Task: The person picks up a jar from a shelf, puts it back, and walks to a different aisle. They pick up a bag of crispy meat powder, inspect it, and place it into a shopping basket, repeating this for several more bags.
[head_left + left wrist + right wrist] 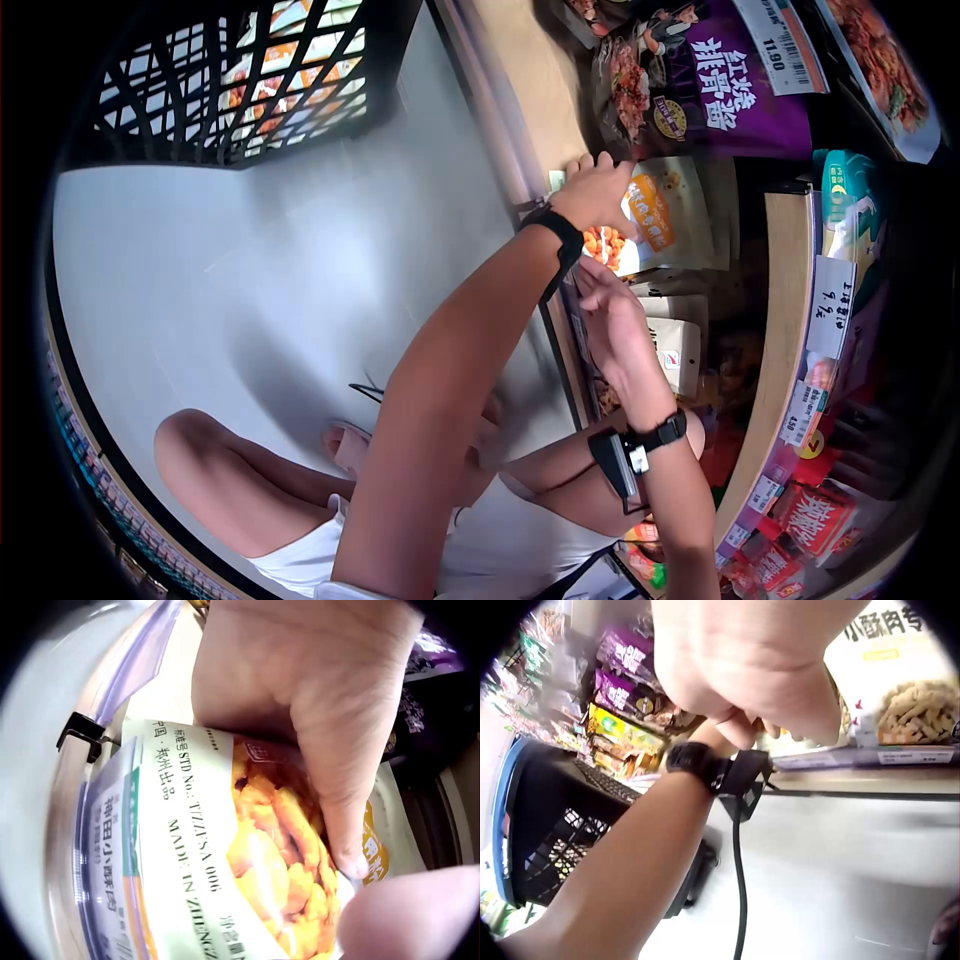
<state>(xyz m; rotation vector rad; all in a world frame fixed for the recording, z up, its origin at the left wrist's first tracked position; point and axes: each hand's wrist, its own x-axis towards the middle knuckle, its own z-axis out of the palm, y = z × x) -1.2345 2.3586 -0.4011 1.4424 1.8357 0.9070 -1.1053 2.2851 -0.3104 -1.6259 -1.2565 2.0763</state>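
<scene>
A pale pouch of crispy-pork coating flour (680, 215) stands at the shelf's front, with an orange label and a picture of fried pieces. My left hand (597, 195) grips it by the side; in the left wrist view the thumb of that hand (300, 682) lies across the printed front of the pouch (270, 870), its other fingers hidden. Just beside, my right hand (620, 330) has loosely bent fingers, the tips right at the pouch's near edge. In the right wrist view this hand (757, 660) covers part of the shelf front.
Purple sauce packets (750, 95) stand past the pouch, and a cream-coloured pack (677, 355) on the nearer side. An upper shelf edge (795, 280) with price tags runs close over the goods. A black basket (210, 110) holding packets stands on the grey floor (280, 220).
</scene>
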